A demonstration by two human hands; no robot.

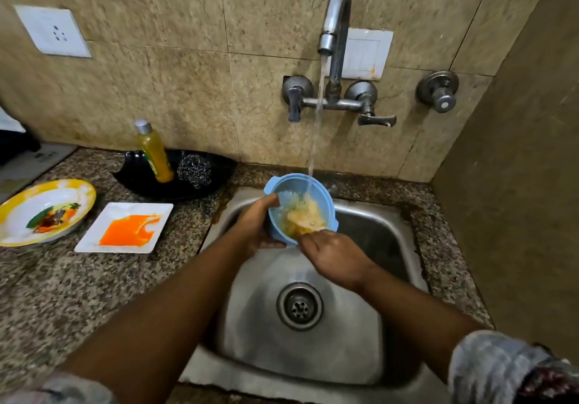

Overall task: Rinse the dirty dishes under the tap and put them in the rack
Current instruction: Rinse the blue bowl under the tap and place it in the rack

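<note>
- The left hand [258, 222] grips the blue bowl [282, 190] from the side, its thumb hooked over the rim and the other fingers curled underneath, and tips the bowl toward the person.
- The right hand [335, 255] reaches into the near side of the bowl; its fingertips are lost in yellowish foamy water, so how far they curl, or whether they hold anything, cannot be told.
- The water stream [316, 128] from the tap [335, 21] lands inside the bowl just beyond the right fingers, above the sink [313, 356].
- To do this step well, turning the bowl under the stream while the right fingers rub all round the inner wall looks sensible, then tipping it fully so the cloudy water drains before it goes to the rack.
- Left of the left fingers, on the table [78, 287], wait a white square plate [94, 234] smeared orange and a yellow-rimmed plate [18, 197], both unrinsed.
- Beyond them a black dish [138, 178] holds a soap bottle [155, 156] and a steel scrubber [194, 168].
- No rack is in view; the bowl's bottom is hidden.
</note>
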